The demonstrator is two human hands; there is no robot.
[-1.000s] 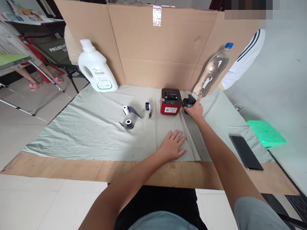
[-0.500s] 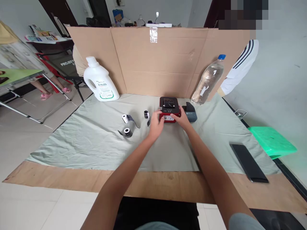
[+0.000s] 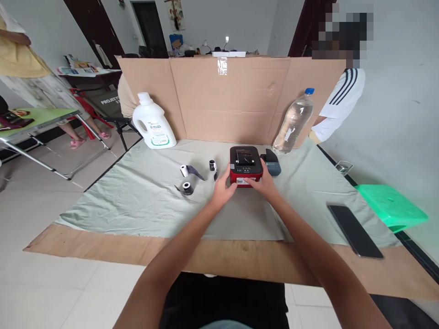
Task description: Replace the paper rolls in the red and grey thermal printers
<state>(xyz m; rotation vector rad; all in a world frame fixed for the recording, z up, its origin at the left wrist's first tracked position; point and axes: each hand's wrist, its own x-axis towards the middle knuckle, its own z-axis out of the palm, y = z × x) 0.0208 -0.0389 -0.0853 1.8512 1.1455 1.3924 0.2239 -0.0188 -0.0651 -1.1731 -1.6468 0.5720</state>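
Observation:
A small red-and-black thermal printer (image 3: pixel 245 156) sits between my hands, its black top facing up and a white label on its red front. My left hand (image 3: pixel 222 188) grips its left side, with the thumb at the front. On the other side my right hand (image 3: pixel 266 183) closes round the right edge, thumb on the front by the label. Just behind my right hand is a dark grey-blue device (image 3: pixel 272 164). To the left lie paper rolls with loose dark tails: one upright (image 3: pixel 212 165), one white-sided roll (image 3: pixel 184 171) and one nearer roll (image 3: pixel 187 188).
A white detergent jug (image 3: pixel 156 125) and a clear bottle with a blue cap (image 3: pixel 294 122) stand before a cardboard screen (image 3: pixel 229 100). A black phone (image 3: pixel 355 230) lies at right on the cloth (image 3: pixel 137 205). Beyond the edge is a green stool (image 3: pixel 391 205); people are behind.
The printer has come slightly nearer to me, away from the dark device, and my left hand now presses against its side. The camera view has tilted up somewhat.

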